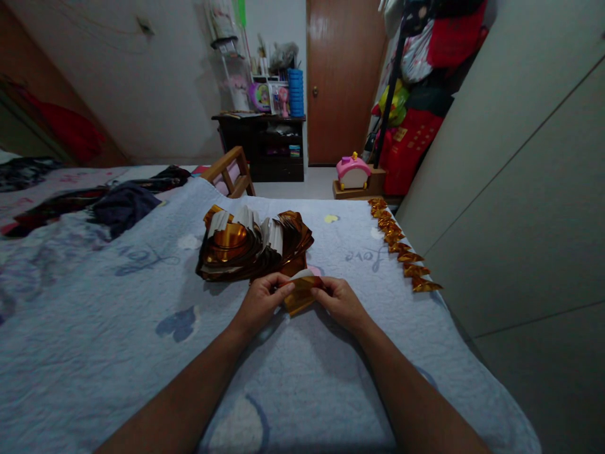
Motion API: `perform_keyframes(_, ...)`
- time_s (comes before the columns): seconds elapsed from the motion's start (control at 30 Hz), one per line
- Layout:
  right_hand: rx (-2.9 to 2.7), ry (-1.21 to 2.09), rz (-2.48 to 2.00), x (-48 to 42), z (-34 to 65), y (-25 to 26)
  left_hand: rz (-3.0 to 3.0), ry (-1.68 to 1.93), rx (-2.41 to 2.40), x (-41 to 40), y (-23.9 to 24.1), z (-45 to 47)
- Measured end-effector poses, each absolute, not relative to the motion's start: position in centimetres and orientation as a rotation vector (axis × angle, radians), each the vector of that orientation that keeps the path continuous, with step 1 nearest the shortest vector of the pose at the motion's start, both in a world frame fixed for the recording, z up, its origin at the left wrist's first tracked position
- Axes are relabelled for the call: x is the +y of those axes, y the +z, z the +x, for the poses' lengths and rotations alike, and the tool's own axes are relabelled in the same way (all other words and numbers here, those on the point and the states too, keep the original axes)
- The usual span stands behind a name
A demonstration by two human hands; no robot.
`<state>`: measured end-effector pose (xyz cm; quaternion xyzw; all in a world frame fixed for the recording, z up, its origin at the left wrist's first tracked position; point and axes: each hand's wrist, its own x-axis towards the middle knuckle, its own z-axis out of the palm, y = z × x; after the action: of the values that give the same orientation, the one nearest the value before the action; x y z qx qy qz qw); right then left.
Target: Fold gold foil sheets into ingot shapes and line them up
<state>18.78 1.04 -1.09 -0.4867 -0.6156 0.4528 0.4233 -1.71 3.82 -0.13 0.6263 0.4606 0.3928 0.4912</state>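
Between my two hands is a sheet of shiny gold foil paper, its top edge curled over to show a pale underside. My left hand pinches its left edge between thumb and fingers. At the right edge, my right hand grips the same sheet in a like pinch. Just beyond my hands lies a loose stack of gold foil paper with white backing, bent and fanned open. Along the bed's right edge runs a row of several folded gold foil pieces.
A light blue quilt with heart and "love" prints covers the bed. Dark clothes lie at the left. Past the bed's far edge are a wooden chair, a pink toy and a dark cabinet. A pale wardrobe stands along the right.
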Motion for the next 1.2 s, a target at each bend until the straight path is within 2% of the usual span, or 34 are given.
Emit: perform_keyframes(1.2,-1.572,1.100,-1.277,1.20,18.55,-1.36,1.499,0.903,1.152,4.02,-0.30,-1.45)
